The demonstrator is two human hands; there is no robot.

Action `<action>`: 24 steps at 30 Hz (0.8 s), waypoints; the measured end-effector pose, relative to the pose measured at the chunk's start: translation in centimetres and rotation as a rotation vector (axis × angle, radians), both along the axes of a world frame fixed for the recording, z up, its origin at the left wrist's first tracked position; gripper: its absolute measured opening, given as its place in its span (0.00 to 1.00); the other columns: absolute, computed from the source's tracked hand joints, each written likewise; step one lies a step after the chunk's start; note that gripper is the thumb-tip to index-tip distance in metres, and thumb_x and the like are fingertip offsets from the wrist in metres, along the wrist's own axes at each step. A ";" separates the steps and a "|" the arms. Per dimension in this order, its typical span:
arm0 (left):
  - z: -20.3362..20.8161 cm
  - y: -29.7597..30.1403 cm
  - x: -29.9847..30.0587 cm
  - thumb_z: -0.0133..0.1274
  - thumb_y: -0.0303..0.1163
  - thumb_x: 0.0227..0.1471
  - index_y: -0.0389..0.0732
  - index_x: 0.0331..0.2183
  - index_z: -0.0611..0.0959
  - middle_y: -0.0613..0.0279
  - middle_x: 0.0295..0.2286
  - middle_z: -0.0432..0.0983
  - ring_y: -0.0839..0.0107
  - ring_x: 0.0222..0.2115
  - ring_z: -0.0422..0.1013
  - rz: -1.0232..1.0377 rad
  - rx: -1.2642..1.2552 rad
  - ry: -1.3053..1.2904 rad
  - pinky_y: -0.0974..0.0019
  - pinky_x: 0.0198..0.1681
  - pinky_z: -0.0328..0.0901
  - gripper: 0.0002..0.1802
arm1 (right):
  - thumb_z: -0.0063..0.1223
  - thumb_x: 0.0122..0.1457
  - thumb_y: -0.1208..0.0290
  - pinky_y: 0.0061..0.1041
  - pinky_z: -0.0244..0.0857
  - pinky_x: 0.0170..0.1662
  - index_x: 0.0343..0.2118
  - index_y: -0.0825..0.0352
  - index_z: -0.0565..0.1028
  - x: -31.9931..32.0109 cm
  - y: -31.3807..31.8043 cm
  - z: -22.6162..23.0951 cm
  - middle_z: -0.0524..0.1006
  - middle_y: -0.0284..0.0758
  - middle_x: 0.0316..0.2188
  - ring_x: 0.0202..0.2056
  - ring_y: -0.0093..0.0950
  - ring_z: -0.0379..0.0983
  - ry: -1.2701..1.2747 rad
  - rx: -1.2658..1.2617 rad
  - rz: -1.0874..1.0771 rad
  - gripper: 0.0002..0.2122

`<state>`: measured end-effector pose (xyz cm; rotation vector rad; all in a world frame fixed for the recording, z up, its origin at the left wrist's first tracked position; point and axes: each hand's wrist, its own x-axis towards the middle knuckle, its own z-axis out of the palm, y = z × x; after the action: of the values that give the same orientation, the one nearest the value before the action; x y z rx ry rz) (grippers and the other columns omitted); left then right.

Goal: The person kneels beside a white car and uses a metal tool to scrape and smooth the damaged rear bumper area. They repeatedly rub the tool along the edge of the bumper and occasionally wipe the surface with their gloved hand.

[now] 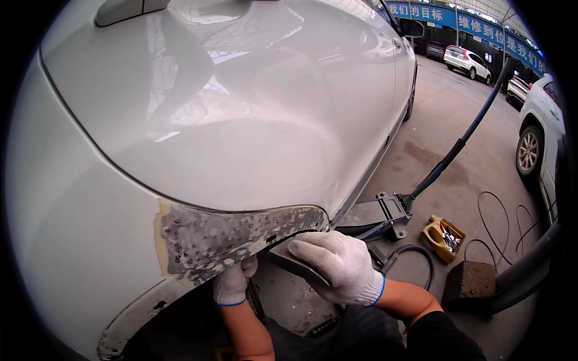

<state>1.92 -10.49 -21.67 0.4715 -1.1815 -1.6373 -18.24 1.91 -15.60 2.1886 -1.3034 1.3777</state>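
A white car's rear fender (96, 240) fills the left of the view. Along its wheel arch runs a bare, sanded patch (205, 237) of grey metal, dotted with small round marks and bordered by a tan filler edge. My right hand (340, 265), in a white knit glove with a blue cuff, is closed over a dark, flat sanding block (298, 263) beside the arch's right end. Under the arch's lip, my gloved left hand (233, 284) has its fingers curled at the edge; the panel hides part of them.
A floor jack (391, 213) with a long handle stands by the car's sill. Right of it are a cut-open yellow jug (444, 238) holding small parts, a dark block (472, 281) and a loose black cable (506, 216). Another white car (542, 114) is parked at the right.
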 end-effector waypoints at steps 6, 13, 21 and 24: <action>-0.9 0.4 0.1 0.59 0.49 0.55 0.43 0.44 0.79 0.73 0.23 0.68 0.83 0.17 0.57 0.156 0.064 -0.190 0.78 0.17 0.51 0.22 | 0.64 0.43 0.78 0.33 0.75 0.37 0.44 0.65 0.76 0.8 -0.8 0.3 0.80 0.42 0.40 0.36 0.40 0.79 -0.048 -0.023 0.024 0.21; -2.6 -0.3 0.1 0.59 0.41 0.57 0.45 0.36 0.78 0.71 0.22 0.68 0.81 0.17 0.60 0.033 -0.041 -0.106 0.74 0.18 0.51 0.12 | 0.63 0.41 0.79 0.34 0.75 0.39 0.44 0.64 0.78 0.7 -1.2 0.6 0.79 0.39 0.39 0.38 0.39 0.79 0.022 -0.066 -0.031 0.22; -1.2 0.5 -0.5 0.58 0.38 0.57 0.47 0.30 0.77 0.75 0.18 0.64 0.82 0.15 0.56 0.052 0.066 -0.125 0.74 0.18 0.48 0.09 | 0.61 0.43 0.81 0.35 0.75 0.39 0.41 0.65 0.80 1.4 -1.3 0.5 0.78 0.38 0.38 0.39 0.41 0.78 0.007 -0.036 -0.014 0.18; -2.4 0.2 -0.5 0.55 0.40 0.60 0.47 0.30 0.77 0.75 0.18 0.63 0.82 0.15 0.55 0.013 0.042 -0.101 0.74 0.18 0.48 0.10 | 0.62 0.44 0.81 0.35 0.74 0.40 0.41 0.67 0.78 1.3 -1.2 0.4 0.78 0.42 0.37 0.38 0.43 0.78 -0.065 0.001 0.034 0.17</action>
<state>1.40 -10.33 -24.08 0.5934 -1.2172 -1.6459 -16.94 0.70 -15.22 2.1940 -1.2949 1.4729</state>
